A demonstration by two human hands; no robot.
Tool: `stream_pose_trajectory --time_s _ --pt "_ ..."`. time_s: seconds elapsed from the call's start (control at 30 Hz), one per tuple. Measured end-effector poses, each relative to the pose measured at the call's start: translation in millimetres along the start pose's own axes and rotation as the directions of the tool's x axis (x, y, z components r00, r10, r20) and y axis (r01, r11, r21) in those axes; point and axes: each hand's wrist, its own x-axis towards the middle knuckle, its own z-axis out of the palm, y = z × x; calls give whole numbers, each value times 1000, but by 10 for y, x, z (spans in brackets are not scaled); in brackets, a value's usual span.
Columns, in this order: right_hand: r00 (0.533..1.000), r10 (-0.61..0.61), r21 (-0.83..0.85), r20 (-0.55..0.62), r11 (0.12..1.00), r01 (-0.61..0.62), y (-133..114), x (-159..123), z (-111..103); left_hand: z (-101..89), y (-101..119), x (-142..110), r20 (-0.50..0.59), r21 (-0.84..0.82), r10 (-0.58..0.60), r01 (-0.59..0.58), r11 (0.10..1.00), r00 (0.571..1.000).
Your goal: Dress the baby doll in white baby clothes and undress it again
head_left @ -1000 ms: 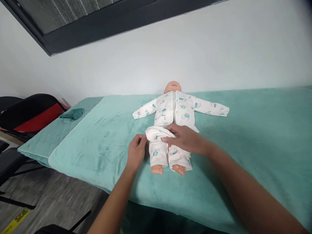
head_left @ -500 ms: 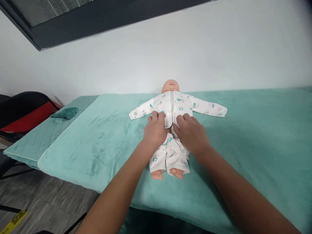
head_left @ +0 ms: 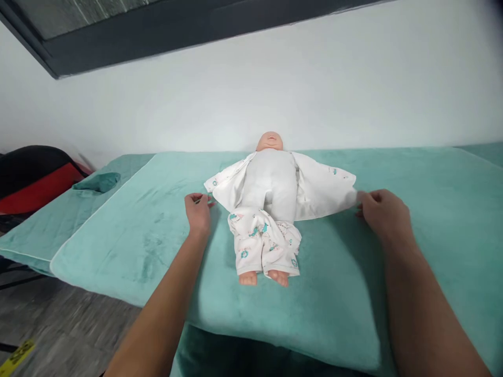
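Note:
A baby doll [head_left: 271, 175] lies on its back, head toward the wall, its white cloth body bare in front. Its printed white jacket [head_left: 320, 189] is spread apart to both sides, with the plain inside showing. My right hand [head_left: 385, 214] pinches the edge of the right-hand front panel and holds it stretched outward. At the left-hand panel's corner, my left hand [head_left: 199, 210] has thumb and fingers closed on the jacket edge. Matching printed pants [head_left: 263, 241] sit low on the doll's legs, and its bare feet [head_left: 247, 278] stick out below.
A green plush cover [head_left: 137, 235] lies under the doll. White wall [head_left: 220, 104] rises behind, with a dark window frame [head_left: 176, 31] above. On the left are a green pillow [head_left: 66, 209] and a black and red chair or bag [head_left: 35, 178].
Both hands have moved apart from the doll's middle, left and right, pulling the jacket fronts open. The doll's white cloth torso now shows.

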Motion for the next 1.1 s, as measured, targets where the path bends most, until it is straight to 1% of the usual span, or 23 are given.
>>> stream_pose_trajectory --time_s 0.03,0.07,0.1,0.13,0.17,0.2,0.23,0.27,0.33,0.37,0.4,0.5,0.57,0.63,0.7,0.73,0.8,0.87,0.9,0.97,1.0,1.07,1.1 --pt "999 15 -120 -51 993 -21 69 -16 -19 -28 -29 -23 -5 30 56 -56 998 998" --pt "996 8 -179 -94 984 -25 90 -59 -12 -48 -40 -62 42 55 101 -104 993 994" --pt "993 -18 -165 -115 986 -1 66 -127 19 -63 -34 -110 135 72 127 -137 988 983" --pt "993 -71 -97 -91 993 62 6 -217 69 -76 -14 -162 258 72 131 -155 985 957" --pt "990 -137 -1 -30 990 138 -79 -323 131 -90 15 -211 389 62 117 -153 986 914" --pt "977 -202 98 62 976 195 -175 -436 197 -106 48 -255 511 53 90 -135 989 855" --pt "946 -271 189 176 953 238 -269 -549 257 -126 83 -291 609 49 58 -110 993 791" --pt "895 -340 266 290 927 266 -353 -653 307 -151 115 -317 676 46 32 -85 995 736" --pt "777 -445 366 446 882 295 -464 -813 364 -208 168 -345 754 31 4 -42 999 657" --pt "737 -476 402 479 866 298 -490 -865 373 -238 190 -349 785 24 -3 -26 999 620" --pt "722 -496 432 483 852 296 -498 -899 371 -265 209 -349 816 20 -8 -15 1000 578" --pt "755 -520 502 399 813 294 -465 -940 337 -326 260 -336 896 27 -18 -14 1000 445" --pt "740 -557 520 378 789 328 -437 -962 316 -343 284 -323 917 22 -10 -26 999 399" --pt "695 -602 503 392 773 386 -420 -1004 306 -345 288 -309 921 19 -3 -37 999 389" --pt "668 -632 456 392 765 456 -410 -1064 310 -337 270 -300 918 5 11 -39 999 396" --pt "666 -640 423 383 762 490 -406 -1098 315 -332 254 -297 912 -7 24 -44 999 409" --pt "669 -656 356 350 754 552 -393 -1164 331 -323 219 -299 886 -34 61 -67 997 459" --pt "676 -683 304 276 729 613 -378 -1222 349 -317 188 -306 852 -54 96 -95 994 515" --pt "675 -701 279 231 712 645 -371 -1245 358 -314 177 -310 839 -61 107 -104 993 533" --pt "654 -737 237 168 674 699 -363 -1279 369 -308 159 -316 827 -77 124 -108 991 549" --pt "643 -747 224 169 664 713 -366 -1289 372 -304 151 -318 824 -86 131 -108 990 552" --pt "639 -738 224 217 674 704 -386 -1301 372 -293 136 -321 816 -104 148 -110 989 559" --pt "650 -719 235 247 695 680 -405 -1306 369 -287 128 -322 810 -112 156 -111 987 566"
